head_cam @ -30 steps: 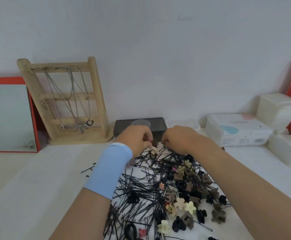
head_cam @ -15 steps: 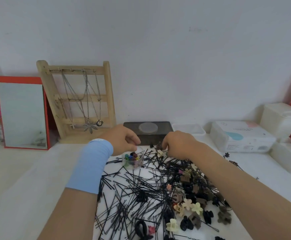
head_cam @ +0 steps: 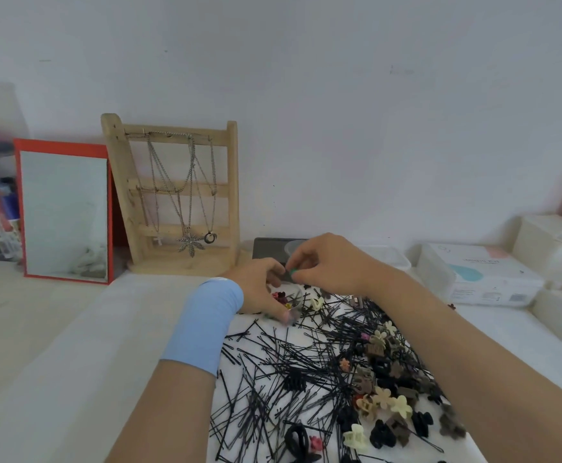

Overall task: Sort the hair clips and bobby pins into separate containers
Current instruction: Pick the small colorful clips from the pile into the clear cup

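A heap of black bobby pins (head_cam: 283, 365) covers the white cloth in front of me. Small claw hair clips (head_cam: 385, 401) in beige, brown and black lie along its right side. My left hand (head_cam: 258, 287), with a blue band on the wrist, curls round a small clear cup (head_cam: 288, 300) that has several coloured clips inside. My right hand (head_cam: 328, 264) hovers just above the cup and pinches a tiny green clip (head_cam: 293, 271) between thumb and fingertips. The cup's rim is partly hidden by my left fingers.
A dark box (head_cam: 266, 250) with a clear round lid sits right behind my hands, beside a shallow white tray (head_cam: 395, 259). A wooden necklace stand (head_cam: 176, 195) and a red-framed mirror (head_cam: 64, 212) lean on the wall at left. White boxes (head_cam: 480, 279) stand at right.
My right hand has lifted off the pile with a green clip and moved left over the cup. My left hand has come down round the cup. The view has shifted.
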Action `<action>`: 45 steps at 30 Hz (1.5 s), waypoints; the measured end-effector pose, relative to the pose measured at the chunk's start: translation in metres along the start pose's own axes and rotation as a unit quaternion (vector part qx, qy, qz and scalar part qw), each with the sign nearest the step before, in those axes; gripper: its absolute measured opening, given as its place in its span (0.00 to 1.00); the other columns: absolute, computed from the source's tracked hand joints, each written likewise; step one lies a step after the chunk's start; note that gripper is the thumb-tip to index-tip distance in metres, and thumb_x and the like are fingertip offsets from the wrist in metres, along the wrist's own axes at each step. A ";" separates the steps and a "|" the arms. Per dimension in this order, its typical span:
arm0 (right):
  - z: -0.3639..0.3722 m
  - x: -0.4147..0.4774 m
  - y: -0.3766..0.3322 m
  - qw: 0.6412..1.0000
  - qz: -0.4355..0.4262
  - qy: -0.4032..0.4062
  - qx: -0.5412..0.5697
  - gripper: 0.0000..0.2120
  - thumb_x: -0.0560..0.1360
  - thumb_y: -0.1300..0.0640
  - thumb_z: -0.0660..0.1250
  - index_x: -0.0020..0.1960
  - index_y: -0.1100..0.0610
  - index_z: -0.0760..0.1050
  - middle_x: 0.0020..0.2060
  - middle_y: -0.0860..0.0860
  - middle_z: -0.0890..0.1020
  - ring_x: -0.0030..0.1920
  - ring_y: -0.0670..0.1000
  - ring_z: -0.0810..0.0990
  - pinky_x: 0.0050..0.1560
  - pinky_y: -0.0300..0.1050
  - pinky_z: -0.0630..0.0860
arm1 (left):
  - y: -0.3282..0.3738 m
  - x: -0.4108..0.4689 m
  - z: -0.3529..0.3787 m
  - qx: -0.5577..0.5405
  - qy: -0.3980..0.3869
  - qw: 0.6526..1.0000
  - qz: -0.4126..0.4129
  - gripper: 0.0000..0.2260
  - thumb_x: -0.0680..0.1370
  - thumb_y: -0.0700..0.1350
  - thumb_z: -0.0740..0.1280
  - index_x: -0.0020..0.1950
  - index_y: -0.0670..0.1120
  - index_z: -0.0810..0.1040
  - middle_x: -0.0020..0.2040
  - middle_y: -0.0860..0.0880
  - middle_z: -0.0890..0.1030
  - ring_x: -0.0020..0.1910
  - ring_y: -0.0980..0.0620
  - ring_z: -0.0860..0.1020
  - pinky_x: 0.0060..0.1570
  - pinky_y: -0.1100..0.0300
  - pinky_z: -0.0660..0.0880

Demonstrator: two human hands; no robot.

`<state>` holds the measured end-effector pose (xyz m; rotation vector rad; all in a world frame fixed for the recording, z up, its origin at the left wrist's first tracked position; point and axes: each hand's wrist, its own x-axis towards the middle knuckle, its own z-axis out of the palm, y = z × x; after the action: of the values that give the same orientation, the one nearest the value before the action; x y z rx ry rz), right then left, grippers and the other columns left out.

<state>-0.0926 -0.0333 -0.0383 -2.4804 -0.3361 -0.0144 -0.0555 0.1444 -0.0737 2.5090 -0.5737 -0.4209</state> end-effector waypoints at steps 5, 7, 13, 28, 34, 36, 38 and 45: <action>0.011 0.021 0.014 0.973 0.005 0.020 -0.228 0.08 0.77 0.50 0.67 0.53 0.45 0.84 0.46 0.45 0.84 0.43 0.47 0.81 0.47 0.47 0.80 | -0.007 0.000 -0.004 0.015 0.009 1.000 -0.006 0.43 0.64 0.52 0.82 0.74 0.52 0.64 0.68 0.54 0.75 0.64 0.53 0.75 0.67 0.53 0.71; 0.016 0.024 0.023 0.937 0.028 0.009 -0.348 0.12 0.77 0.57 0.65 0.52 0.43 0.83 0.48 0.48 0.84 0.48 0.51 0.81 0.47 0.48 0.80 | -0.008 -0.001 -0.004 0.011 0.012 1.000 -0.001 0.39 0.67 0.54 0.79 0.74 0.53 0.66 0.68 0.56 0.73 0.66 0.54 0.73 0.67 0.54 0.69; 0.041 0.032 0.025 0.885 0.037 -0.028 -0.464 0.16 0.75 0.65 0.63 0.55 0.49 0.82 0.46 0.51 0.84 0.46 0.55 0.83 0.38 0.45 0.74 | -0.014 0.010 0.003 -0.001 0.207 0.977 0.043 0.14 0.78 0.49 0.67 0.64 0.53 0.77 0.62 0.53 0.73 0.65 0.53 0.70 0.62 0.59 0.67; 0.010 0.012 0.005 0.976 -0.024 0.051 -0.208 0.09 0.78 0.49 0.66 0.53 0.45 0.83 0.51 0.44 0.84 0.52 0.48 0.80 0.55 0.50 0.78 | -0.013 -0.003 -0.016 -0.001 0.133 0.991 -0.013 0.07 0.80 0.48 0.66 0.57 0.55 0.78 0.55 0.56 0.77 0.54 0.55 0.74 0.52 0.62 0.67; 0.019 0.005 0.007 0.995 -0.030 0.023 -0.096 0.12 0.78 0.49 0.67 0.61 0.47 0.80 0.58 0.44 0.82 0.56 0.45 0.79 0.62 0.49 0.76 | -0.005 -0.011 -0.013 0.025 0.134 0.990 -0.027 0.09 0.80 0.48 0.66 0.59 0.55 0.79 0.52 0.57 0.76 0.52 0.56 0.74 0.52 0.62 0.67; 0.005 -0.005 0.016 0.993 0.001 0.035 -0.117 0.09 0.78 0.52 0.68 0.57 0.46 0.82 0.55 0.43 0.83 0.51 0.44 0.80 0.60 0.48 0.77 | 0.001 -0.012 -0.013 0.039 0.167 0.985 -0.002 0.08 0.80 0.46 0.66 0.58 0.54 0.79 0.51 0.57 0.77 0.51 0.56 0.75 0.50 0.63 0.68; -0.011 -0.018 0.028 0.984 0.037 0.023 -0.172 0.07 0.77 0.54 0.69 0.52 0.44 0.83 0.49 0.39 0.83 0.49 0.43 0.80 0.56 0.45 0.78 | 0.015 -0.010 -0.008 0.038 0.191 0.980 0.043 0.07 0.79 0.44 0.66 0.54 0.53 0.80 0.50 0.57 0.78 0.49 0.57 0.77 0.49 0.64 0.69; -0.025 -0.050 0.061 0.969 0.100 -0.078 -0.212 0.10 0.71 0.54 0.74 0.50 0.43 0.84 0.46 0.38 0.84 0.46 0.41 0.80 0.46 0.38 0.76 | 0.074 -0.002 0.038 0.104 0.054 0.985 0.129 0.10 0.78 0.46 0.66 0.54 0.57 0.84 0.52 0.56 0.83 0.47 0.56 0.80 0.55 0.58 0.78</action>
<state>-0.1239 -0.1070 -0.0585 -2.9388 -0.1575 0.2145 -0.0956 0.0724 -0.0627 2.5861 -0.9265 -0.1321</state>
